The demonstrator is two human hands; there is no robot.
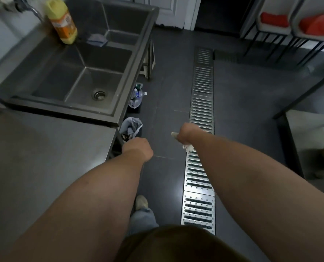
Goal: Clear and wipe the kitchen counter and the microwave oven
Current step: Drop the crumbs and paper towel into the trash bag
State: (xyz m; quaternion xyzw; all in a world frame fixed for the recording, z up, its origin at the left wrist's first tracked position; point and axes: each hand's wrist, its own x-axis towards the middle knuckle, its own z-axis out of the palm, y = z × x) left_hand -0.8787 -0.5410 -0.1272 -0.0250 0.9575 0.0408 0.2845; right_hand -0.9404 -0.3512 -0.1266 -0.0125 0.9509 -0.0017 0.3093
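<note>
The steel counter fills the lower left. My left hand hangs just past the counter's right edge, above a small bin lined with a pale bag. Only the back of this hand shows, and its fingers are hidden. Out over the floor, my right hand grips a crumpled whitish wad, paper or cloth. Bits of the wad stick out on both sides of the fist. No microwave oven is in view.
A double steel sink adjoins the counter, with a yellow bottle and a blue cloth on its rim. A bag of plastic bottles sits under it. A metal drain grate runs along the dark floor. Racks stand at right.
</note>
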